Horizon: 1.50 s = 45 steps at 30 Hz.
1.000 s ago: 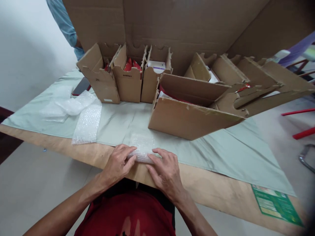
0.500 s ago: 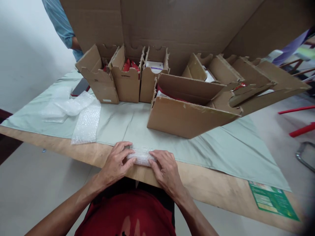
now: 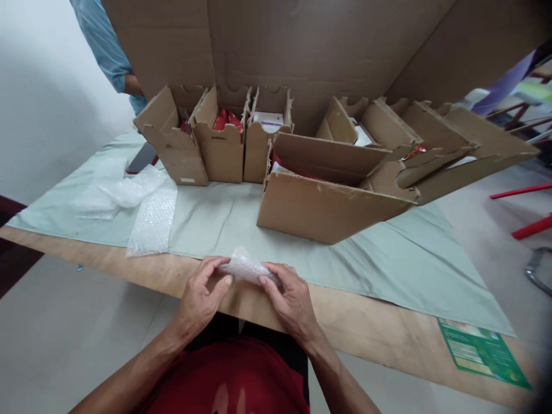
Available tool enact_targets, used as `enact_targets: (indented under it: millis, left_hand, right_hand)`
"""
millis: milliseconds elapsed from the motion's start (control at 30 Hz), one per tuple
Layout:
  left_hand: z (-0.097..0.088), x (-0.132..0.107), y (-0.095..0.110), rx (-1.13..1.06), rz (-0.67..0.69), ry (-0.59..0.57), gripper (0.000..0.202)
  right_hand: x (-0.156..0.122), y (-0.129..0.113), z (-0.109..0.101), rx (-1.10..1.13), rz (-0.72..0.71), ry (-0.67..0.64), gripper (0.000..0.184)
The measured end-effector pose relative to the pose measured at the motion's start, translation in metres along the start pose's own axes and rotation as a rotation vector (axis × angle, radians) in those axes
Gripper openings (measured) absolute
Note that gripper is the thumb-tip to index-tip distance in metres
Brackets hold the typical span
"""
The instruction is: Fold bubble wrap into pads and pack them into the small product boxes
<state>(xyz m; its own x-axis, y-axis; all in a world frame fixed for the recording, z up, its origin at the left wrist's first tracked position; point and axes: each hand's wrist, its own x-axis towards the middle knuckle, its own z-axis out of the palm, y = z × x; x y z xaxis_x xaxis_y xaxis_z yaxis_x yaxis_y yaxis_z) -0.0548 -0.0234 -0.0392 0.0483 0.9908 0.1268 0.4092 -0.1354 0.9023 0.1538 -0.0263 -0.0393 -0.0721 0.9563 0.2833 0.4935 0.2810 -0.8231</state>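
A small roll of bubble wrap point(image 3: 245, 267) sits between my two hands above the table's wooden front edge, with a loose flap standing up along its far side. What may be inside it cannot be made out. My left hand point(image 3: 202, 299) curls its fingers around the left end, its thumb a little apart on the near side. The right end is pinched between the thumb and fingers of my right hand point(image 3: 293, 296). To the left, more bubble wrap point(image 3: 152, 221) lies in loose sheets on the pale green cloth point(image 3: 207, 218).
Cardboard bins point(image 3: 224, 155) line the back, some with red packets point(image 3: 228, 119) or a white box point(image 3: 268, 121). A larger bin point(image 3: 332, 207) juts forward. A phone point(image 3: 142, 158) and green printed sheet point(image 3: 483, 351) lie here. Behind the cardboard is a person's blue sleeve point(image 3: 103, 46).
The bubble wrap roll has been lifted and tilted, and its flap now stands up at the far side. My left thumb has moved off its near face.
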Motion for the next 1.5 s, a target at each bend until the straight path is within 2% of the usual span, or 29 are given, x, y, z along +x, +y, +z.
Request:
enact_targets:
  millis: [200, 333, 433, 500, 567, 633, 700, 767, 833, 967, 1067, 1133, 1167, 1200, 1267, 1333, 1400, 1500]
  left_hand:
    - [0.018, 0.002, 0.015, -0.513, -0.287, -0.309, 0.042]
    - [0.023, 0.006, 0.016, -0.664, -0.322, -0.454, 0.043]
    - [0.024, 0.010, 0.020, -0.613, -0.269, -0.474, 0.034]
    - [0.026, 0.012, 0.026, -0.517, -0.214, -0.433, 0.025]
    - [0.029, 0.014, 0.033, -0.418, -0.162, -0.432, 0.019]
    - [0.032, 0.014, 0.038, -0.335, -0.137, -0.480, 0.015]
    - [0.035, 0.014, 0.041, -0.289, -0.135, -0.527, 0.015]
    - [0.036, 0.014, 0.042, -0.324, -0.150, -0.577, 0.018]
    - [0.035, 0.014, 0.042, -0.395, -0.180, -0.620, 0.023]
    - [0.031, 0.015, 0.043, -0.338, -0.188, -0.606, 0.020]
    - [0.030, 0.017, 0.047, -0.170, -0.140, -0.666, 0.013]
    - [0.031, 0.024, 0.053, -0.063, -0.004, -0.727, 0.010]
    - [0.032, 0.031, 0.057, -0.021, 0.111, -0.713, 0.008]
    - [0.033, 0.041, 0.061, 0.018, 0.249, -0.649, 0.009]
    - [0.037, 0.067, 0.074, 0.116, 0.536, -0.401, 0.019]
    - [0.043, 0.098, 0.087, 0.258, 0.756, -0.126, 0.032]
    - [0.051, 0.127, 0.099, 0.409, 0.872, 0.015, 0.039]
    - [0.061, 0.151, 0.110, 0.566, 0.887, 0.114, 0.032]
  right_hand:
    - [-0.012, -0.021, -0.003, 0.442, 0.191, -0.169, 0.020]
    - [-0.022, -0.013, -0.012, 0.720, 0.286, -0.254, 0.025]
    - [-0.028, -0.005, -0.020, 0.610, 0.270, -0.256, 0.023]
    - [-0.029, -0.004, -0.026, 0.427, 0.231, -0.185, 0.019]
    - [-0.029, -0.005, -0.030, 0.322, 0.188, -0.112, 0.024]
    - [-0.028, -0.006, -0.034, 0.329, 0.171, -0.089, 0.029]
    - [-0.027, -0.006, -0.035, 0.383, 0.194, -0.089, 0.021]
    - [-0.027, -0.002, -0.036, 0.466, 0.244, -0.075, 0.012]
    - [-0.027, 0.001, -0.036, 0.547, 0.279, -0.055, 0.018]
    - [-0.025, 0.001, -0.045, 0.563, 0.274, -0.136, 0.018]
    - [-0.023, -0.003, -0.059, 0.486, 0.280, -0.203, 0.016]
    - [-0.023, -0.003, -0.069, 0.429, 0.289, -0.204, 0.010]
    - [-0.023, -0.002, -0.073, 0.401, 0.290, -0.186, 0.008]
    - [-0.023, 0.000, -0.078, 0.375, 0.287, -0.157, 0.008]
    - [-0.023, 0.003, -0.088, 0.336, 0.267, -0.080, 0.009]
    - [-0.021, 0.003, -0.099, 0.309, 0.243, -0.008, 0.010]
    - [-0.017, 0.000, -0.113, 0.277, 0.217, 0.062, 0.012]
    - [-0.009, -0.009, -0.140, 0.198, 0.184, 0.188, 0.013]
